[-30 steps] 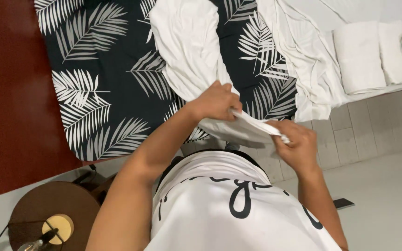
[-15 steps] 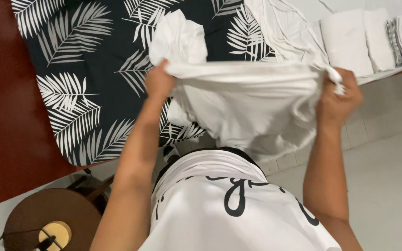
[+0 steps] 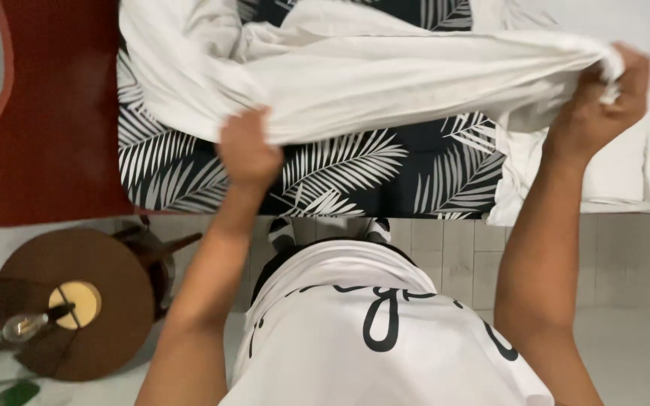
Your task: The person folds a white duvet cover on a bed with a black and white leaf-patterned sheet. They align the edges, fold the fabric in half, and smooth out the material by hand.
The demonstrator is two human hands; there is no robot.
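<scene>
White cloth (image 3: 415,83) hangs stretched over the leaf-print bed cover (image 3: 355,173), pulled taut so it spreads flat: the left hand (image 3: 248,150) pinches its lower edge, while the right hand (image 3: 599,98) clutches a bunched corner, held higher

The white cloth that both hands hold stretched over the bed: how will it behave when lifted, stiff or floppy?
The white cloth is probably floppy: it sags and wrinkles between the left hand and the right hand. It seems light, since pinched fingers alone hold it up. Released, it would likely collapse.
</scene>
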